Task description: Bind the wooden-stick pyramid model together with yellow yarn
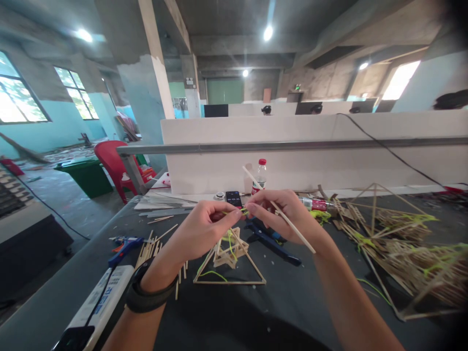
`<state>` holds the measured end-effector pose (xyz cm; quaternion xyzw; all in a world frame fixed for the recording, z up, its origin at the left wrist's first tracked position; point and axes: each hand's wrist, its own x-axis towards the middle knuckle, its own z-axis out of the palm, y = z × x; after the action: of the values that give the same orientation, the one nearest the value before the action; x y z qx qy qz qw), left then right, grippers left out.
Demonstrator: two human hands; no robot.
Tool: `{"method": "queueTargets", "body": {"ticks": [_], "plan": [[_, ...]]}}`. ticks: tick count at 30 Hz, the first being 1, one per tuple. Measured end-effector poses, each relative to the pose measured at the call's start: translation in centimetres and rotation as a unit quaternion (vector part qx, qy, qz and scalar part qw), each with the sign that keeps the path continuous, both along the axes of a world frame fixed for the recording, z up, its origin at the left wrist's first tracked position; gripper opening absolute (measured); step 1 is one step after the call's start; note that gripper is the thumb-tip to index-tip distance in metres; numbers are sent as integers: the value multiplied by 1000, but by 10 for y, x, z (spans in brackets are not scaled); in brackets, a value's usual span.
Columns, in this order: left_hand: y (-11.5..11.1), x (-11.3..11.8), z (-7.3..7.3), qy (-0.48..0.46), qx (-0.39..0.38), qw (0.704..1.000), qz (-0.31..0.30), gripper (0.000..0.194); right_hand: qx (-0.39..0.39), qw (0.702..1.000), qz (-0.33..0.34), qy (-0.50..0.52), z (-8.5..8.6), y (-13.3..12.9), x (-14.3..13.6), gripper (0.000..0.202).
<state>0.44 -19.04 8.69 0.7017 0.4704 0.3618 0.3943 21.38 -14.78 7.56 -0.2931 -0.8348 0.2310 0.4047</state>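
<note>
My left hand (203, 231) pinches a yellow-green string (231, 242) between thumb and forefinger. Close beside it, my right hand (280, 212) pinches the same string at its fingertips. A thin wooden stick (298, 234) also lies in my right hand, slanting across it from upper left to lower right. Beneath both hands stands a triangular frame of sticks (230, 282) with a small star-like stick piece (224, 258) inside. The string hangs down into this frame. My fingers partly hide the frame's top and the string between them.
Blue pliers (276, 247) lie right of the frame. Left are loose sticks (148, 248), a blue glue gun (127, 247) and a white power strip (100, 304). Behind stand a phone (233, 198) and a red-capped bottle (262, 171). Finished-looking stick frames (402, 243) heap up at right.
</note>
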Motion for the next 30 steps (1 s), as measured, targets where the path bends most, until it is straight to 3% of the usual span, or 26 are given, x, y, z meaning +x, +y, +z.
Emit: {"method": "queueTargets", "body": {"ticks": [9,16,30], "plan": [[1,-1,-1,13,9,1000,6,37,-7,1000,0,8,1,0,3,23],[2,-3,-1,0,24,1000,0,32,-31,997,59,24,0,1,3,32],[-1,-3,3,18,20,999,-23,25,-83,992,83,37,-2,3,2,26]]}}
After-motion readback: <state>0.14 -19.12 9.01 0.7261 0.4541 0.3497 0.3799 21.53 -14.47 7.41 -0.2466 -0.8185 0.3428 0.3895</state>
